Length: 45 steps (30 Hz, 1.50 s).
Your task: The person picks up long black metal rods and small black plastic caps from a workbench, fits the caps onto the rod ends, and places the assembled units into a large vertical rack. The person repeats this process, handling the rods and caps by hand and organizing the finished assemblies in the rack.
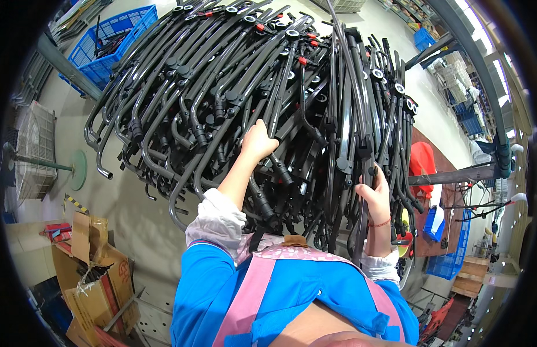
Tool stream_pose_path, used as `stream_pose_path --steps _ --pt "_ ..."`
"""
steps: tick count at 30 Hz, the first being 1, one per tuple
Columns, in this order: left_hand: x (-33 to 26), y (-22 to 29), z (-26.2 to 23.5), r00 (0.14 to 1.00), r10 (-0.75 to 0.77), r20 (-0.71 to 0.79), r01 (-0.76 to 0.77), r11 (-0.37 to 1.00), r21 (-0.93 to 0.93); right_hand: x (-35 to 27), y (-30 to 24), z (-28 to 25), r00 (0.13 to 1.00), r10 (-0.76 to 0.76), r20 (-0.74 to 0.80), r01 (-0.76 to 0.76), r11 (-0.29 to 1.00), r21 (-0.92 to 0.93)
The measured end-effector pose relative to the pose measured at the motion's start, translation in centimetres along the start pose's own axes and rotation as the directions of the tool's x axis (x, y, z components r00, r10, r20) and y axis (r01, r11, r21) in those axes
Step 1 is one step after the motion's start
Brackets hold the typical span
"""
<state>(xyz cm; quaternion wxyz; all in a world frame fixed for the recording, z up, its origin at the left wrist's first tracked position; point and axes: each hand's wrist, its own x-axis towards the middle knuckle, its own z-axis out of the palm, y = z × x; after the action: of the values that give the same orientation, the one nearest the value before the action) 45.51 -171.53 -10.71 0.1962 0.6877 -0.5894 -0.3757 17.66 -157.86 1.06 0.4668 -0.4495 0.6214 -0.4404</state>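
Note:
In front of me lies a large pile of black tubular metal frames (181, 92), with bent tube ends, round joints and small red parts. My left hand (259, 141) reaches into the middle of the pile, its fingers closed around a black tube (272, 118). At the right side, my right hand (375, 194) grips a long, nearly upright black frame (365, 130), the thumb on its near side. Its fingers are partly hidden behind the tube. Many tubes overlap, so I cannot tell where each frame ends.
A blue crate (115, 43) stands at the far left. Nearer on the left are a standing fan (34, 156) and a torn cardboard box (103, 283). A brown table (447, 240) with a red cloth (421, 162) stands at the right, beside a metal post (453, 175).

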Motion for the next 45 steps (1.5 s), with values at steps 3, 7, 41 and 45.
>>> stream_pose_path --steps 3,7,41,45 --pt "-0.3 0.4 -0.2 0.999 0.048 -0.004 -0.048 0.997 -0.06 1.2 3.0 -0.9 0.978 -0.16 -0.133 0.133 0.973 -0.187" --pt "-2.3 1.6 0.0 0.992 0.129 -0.004 -0.129 0.991 0.021 2.6 4.2 -0.5 0.952 -0.187 -0.243 0.063 0.894 -0.443" --pt "-3.4 -0.3 -8.0 0.962 0.269 0.048 -0.26 0.955 -0.141 12.2 5.8 16.9 0.907 0.349 0.235 -0.375 0.924 0.075" --pt "-5.8 4.2 -5.9 0.966 0.257 0.024 -0.249 0.954 -0.166 12.2 1.1 15.3 0.983 0.058 0.177 -0.025 0.983 -0.183"
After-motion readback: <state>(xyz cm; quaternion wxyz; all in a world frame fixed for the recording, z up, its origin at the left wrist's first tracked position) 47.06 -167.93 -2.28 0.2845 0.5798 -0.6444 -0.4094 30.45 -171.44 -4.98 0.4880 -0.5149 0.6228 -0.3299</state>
